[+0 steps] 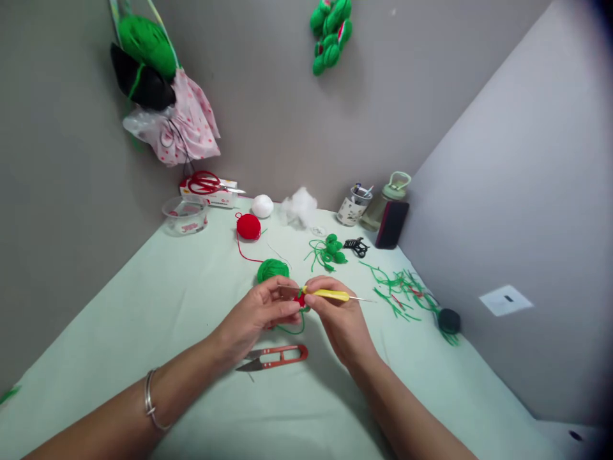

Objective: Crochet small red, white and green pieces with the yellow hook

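Observation:
My left hand [268, 305] pinches a small red and green crochet piece [299, 299] at the middle of the table. Wrapped round a yellow-handled crochet hook [330, 294], my right hand [341, 319] holds it level, its thin metal end at the piece. Green yarn hangs below the piece in a loop. Just behind my left hand lies a green yarn ball [272, 271], and further back a red yarn ball [248, 227] with a trailing strand. Orange-handled thread snips [275, 357] lie in front of my hands.
At the back are a clear plastic tub [186, 217], red scissors [205, 182] on a box, white stuffing [301, 207], a pen cup [353, 206], a bottle [390, 198] and a phone [393, 225]. Green crocheted pieces [334, 249] and yarn scraps [397, 291] lie to the right.

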The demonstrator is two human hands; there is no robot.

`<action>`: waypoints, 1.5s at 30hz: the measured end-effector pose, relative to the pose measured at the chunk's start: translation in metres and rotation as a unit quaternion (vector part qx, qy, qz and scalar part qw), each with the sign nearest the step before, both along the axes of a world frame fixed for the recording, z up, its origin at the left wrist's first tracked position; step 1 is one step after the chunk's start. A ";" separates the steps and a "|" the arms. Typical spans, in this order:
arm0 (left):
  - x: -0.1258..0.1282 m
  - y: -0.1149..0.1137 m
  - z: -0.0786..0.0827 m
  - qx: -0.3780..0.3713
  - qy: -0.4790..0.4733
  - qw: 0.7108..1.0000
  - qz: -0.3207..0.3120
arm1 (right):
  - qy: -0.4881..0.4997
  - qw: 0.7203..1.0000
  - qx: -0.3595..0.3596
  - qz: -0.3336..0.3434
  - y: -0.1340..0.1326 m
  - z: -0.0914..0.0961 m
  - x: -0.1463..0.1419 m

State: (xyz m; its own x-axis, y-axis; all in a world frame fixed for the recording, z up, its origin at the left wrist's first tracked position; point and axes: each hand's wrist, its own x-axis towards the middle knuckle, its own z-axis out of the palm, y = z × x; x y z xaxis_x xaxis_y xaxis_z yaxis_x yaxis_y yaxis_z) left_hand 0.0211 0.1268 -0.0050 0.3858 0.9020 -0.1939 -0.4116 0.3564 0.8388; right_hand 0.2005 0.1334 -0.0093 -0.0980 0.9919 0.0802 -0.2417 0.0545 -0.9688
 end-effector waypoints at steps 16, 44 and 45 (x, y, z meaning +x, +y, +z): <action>-0.015 0.004 -0.025 -0.062 -0.008 0.997 0.034 | -0.095 0.994 -0.041 0.030 -0.002 -0.019 -0.009; -0.014 -0.015 0.001 0.120 0.066 0.990 -0.044 | 0.077 0.986 -0.037 0.142 -0.015 0.005 0.001; -0.013 -0.016 0.002 0.142 0.083 0.986 -0.020 | 0.084 0.985 -0.039 0.148 -0.015 0.005 0.001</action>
